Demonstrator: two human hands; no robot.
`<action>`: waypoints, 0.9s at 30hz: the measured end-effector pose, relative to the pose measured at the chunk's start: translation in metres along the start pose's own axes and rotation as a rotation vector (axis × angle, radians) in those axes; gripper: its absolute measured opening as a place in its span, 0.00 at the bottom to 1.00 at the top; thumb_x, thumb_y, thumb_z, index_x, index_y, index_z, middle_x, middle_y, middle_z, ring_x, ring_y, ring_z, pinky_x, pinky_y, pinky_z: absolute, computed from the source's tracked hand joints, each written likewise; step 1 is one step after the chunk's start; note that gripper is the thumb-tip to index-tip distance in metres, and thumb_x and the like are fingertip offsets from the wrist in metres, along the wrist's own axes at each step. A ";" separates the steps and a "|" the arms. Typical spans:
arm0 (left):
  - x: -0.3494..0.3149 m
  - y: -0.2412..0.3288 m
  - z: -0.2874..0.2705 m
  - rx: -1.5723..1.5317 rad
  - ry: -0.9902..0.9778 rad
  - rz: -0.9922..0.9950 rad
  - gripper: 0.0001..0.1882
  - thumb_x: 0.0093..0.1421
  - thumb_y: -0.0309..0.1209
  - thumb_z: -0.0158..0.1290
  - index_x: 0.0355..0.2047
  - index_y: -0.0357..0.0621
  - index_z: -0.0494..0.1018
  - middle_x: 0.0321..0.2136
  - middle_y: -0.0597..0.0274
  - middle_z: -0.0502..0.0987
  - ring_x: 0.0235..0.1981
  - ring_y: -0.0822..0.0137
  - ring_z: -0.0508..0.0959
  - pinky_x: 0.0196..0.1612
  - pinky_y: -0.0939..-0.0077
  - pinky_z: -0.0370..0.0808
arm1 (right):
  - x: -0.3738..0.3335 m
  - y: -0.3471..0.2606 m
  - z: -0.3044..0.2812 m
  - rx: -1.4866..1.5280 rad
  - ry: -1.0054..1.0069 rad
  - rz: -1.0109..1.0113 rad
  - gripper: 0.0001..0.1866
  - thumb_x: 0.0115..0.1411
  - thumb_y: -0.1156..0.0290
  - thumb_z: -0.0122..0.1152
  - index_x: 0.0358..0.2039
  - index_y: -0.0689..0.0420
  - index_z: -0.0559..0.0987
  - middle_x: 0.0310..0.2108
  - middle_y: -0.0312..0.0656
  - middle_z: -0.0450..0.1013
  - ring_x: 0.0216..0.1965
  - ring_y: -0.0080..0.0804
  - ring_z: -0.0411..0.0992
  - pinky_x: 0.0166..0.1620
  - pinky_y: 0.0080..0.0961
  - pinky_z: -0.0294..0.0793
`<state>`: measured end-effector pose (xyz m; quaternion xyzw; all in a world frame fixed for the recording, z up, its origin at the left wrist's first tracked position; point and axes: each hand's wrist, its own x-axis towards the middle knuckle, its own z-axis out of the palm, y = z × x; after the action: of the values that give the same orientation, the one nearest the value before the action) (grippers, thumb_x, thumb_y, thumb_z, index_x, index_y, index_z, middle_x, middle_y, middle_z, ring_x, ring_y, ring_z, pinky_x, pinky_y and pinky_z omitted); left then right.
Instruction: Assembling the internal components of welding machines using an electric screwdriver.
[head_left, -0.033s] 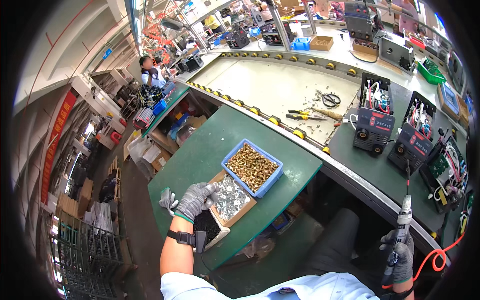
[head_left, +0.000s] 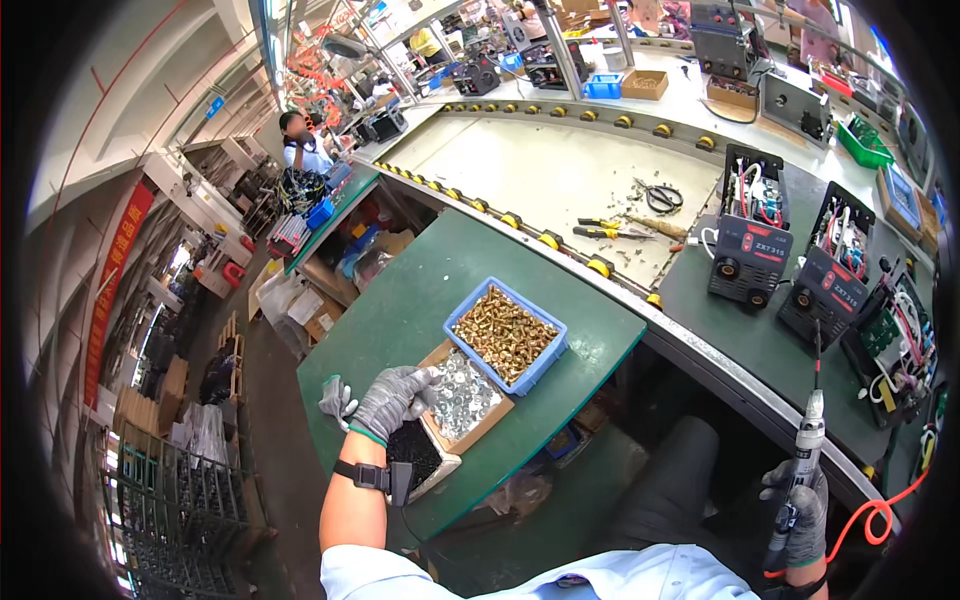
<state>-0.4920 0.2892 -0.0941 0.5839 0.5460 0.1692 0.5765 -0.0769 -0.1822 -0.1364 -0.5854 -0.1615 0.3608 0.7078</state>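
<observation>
My left hand (head_left: 392, 400), in a grey glove, is over the near left edge of a cardboard box of flat metal washers (head_left: 462, 398). Its fingertips are pinched together, and whatever they hold is too small to make out. Under that wrist sits a bin of small black parts (head_left: 412, 452), partly hidden. Past the washers stands a blue bin (head_left: 549, 368) heaped with brass-coloured screws (head_left: 503, 333). My right hand (head_left: 806, 525), gloved too, grips a power screwdriver (head_left: 808, 440) upright, its long bit pointing away from me toward the machine units.
Open-topped machine units (head_left: 748, 262) line the green bench on the right. Pliers (head_left: 610, 230) and scissors (head_left: 660, 198) lie on the roller-edged line. A spare glove (head_left: 337, 402) rests on the green table (head_left: 400, 290). An orange hose (head_left: 882, 512) loops beside my right hand. Another person (head_left: 303, 150) is far left.
</observation>
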 end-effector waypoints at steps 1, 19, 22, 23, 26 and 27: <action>-0.001 0.002 -0.003 0.051 -0.004 -0.016 0.11 0.69 0.33 0.58 0.42 0.36 0.81 0.23 0.60 0.82 0.16 0.73 0.73 0.17 0.79 0.66 | 0.004 0.002 0.000 0.009 0.010 -0.007 0.37 0.50 0.43 0.77 0.45 0.64 0.76 0.38 0.44 0.77 0.40 0.32 0.80 0.41 0.26 0.85; -0.035 0.095 0.411 -0.361 -1.033 -0.332 0.23 0.78 0.48 0.44 0.26 0.51 0.65 0.19 0.72 0.58 0.17 0.75 0.58 0.19 0.80 0.56 | -0.054 -0.026 -0.141 0.166 -0.103 0.105 0.31 0.56 0.68 0.72 0.59 0.62 0.74 0.48 0.45 0.79 0.49 0.33 0.80 0.53 0.32 0.81; -0.039 0.099 0.504 -0.504 -1.218 -0.268 0.11 0.71 0.35 0.56 0.46 0.41 0.75 0.41 0.48 0.80 0.30 0.62 0.75 0.30 0.73 0.73 | -0.039 -0.044 -0.168 0.098 0.080 -0.138 0.29 0.53 0.66 0.70 0.55 0.61 0.77 0.47 0.40 0.79 0.48 0.28 0.76 0.57 0.30 0.74; -0.039 0.100 0.524 -0.465 -1.223 -0.250 0.11 0.69 0.32 0.57 0.48 0.40 0.74 0.42 0.48 0.80 0.31 0.62 0.77 0.32 0.72 0.75 | -0.027 -0.047 -0.175 0.111 0.151 -0.225 0.31 0.52 0.61 0.71 0.55 0.61 0.77 0.48 0.40 0.79 0.49 0.28 0.76 0.57 0.29 0.73; -0.039 0.104 0.570 -0.370 -1.242 -0.175 0.14 0.66 0.25 0.59 0.51 0.38 0.72 0.45 0.48 0.80 0.36 0.60 0.81 0.39 0.69 0.81 | 0.004 -0.055 -0.191 0.115 0.326 -0.359 0.38 0.49 0.46 0.74 0.53 0.60 0.78 0.45 0.40 0.80 0.49 0.29 0.76 0.55 0.30 0.73; -0.039 0.105 0.581 -0.365 -1.235 -0.167 0.16 0.66 0.24 0.59 0.52 0.37 0.71 0.45 0.48 0.80 0.37 0.60 0.82 0.39 0.69 0.82 | 0.010 -0.055 -0.193 0.156 0.331 -0.360 0.37 0.50 0.48 0.74 0.54 0.60 0.78 0.46 0.40 0.79 0.50 0.29 0.75 0.57 0.30 0.71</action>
<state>0.0215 0.0003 -0.1485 0.4220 0.1198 -0.1531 0.8855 0.0736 -0.3158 -0.1372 -0.5419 -0.1167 0.1396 0.8205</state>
